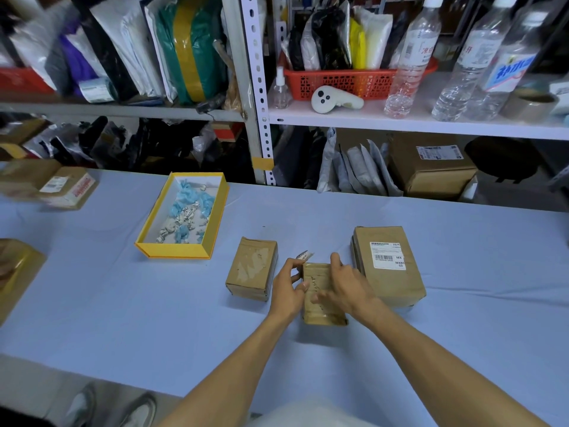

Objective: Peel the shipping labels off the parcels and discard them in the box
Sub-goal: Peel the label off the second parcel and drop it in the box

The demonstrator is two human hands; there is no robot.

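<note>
A small brown parcel lies on the blue table between my hands, its top showing torn label residue. My left hand pinches a white peeled label piece just above the parcel's far left corner. My right hand rests flat on the parcel's top and right side. To the left sits another brown parcel with its label gone. On the right a larger parcel carries a white barcode label. The yellow-rimmed box at centre left holds crumpled white and blue scraps.
More labelled cardboard parcels lie at the far left, one at the left edge. Metal shelving behind the table holds bags, a red basket, water bottles and a white controller.
</note>
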